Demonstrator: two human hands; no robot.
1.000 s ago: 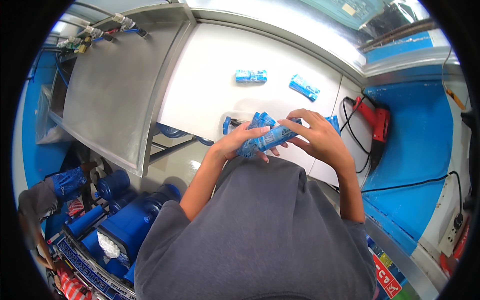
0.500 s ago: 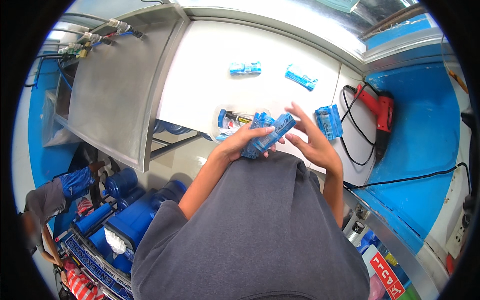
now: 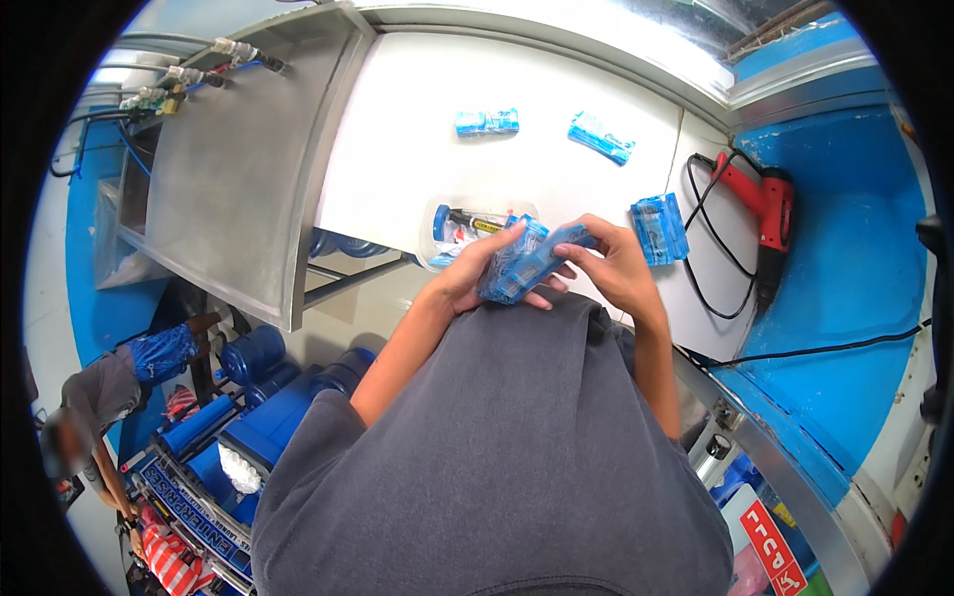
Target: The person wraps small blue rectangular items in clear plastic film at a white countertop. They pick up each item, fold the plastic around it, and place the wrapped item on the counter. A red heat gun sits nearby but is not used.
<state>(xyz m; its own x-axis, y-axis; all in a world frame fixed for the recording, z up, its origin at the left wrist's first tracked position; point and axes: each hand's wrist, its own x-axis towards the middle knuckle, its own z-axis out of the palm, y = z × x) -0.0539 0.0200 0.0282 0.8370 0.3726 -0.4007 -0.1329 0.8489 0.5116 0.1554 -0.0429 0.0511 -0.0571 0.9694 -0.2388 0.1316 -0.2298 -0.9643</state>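
Note:
My left hand [image 3: 467, 276] is closed around a stack of blue printed plastic wrappers [image 3: 519, 270], held just in front of my shirt at the table's near edge. Its thumb lies on top of the stack and its fingertips show beneath. My right hand [image 3: 626, 270] pinches the far right end of the top wrapper between thumb and fingers. Three more bundles of the same wrappers lie on the white table: a folded bundle [image 3: 487, 122] at the back, a slanted bundle [image 3: 602, 138] to its right, and a wider bundle [image 3: 659, 229] beside my right hand.
Left of the stack, a clear plastic tub [image 3: 428, 226] holds a marker and small items. A red heat gun [image 3: 767, 214] with a looped black cable lies at the right. A metal panel [image 3: 229, 169] stands at the left. Another person [image 3: 109, 382] is at lower left among blue water jugs [image 3: 250, 358].
My right hand, spread and apart from the stack before, has moved left and down and now pinches the top wrapper's end. My left hand keeps its hold.

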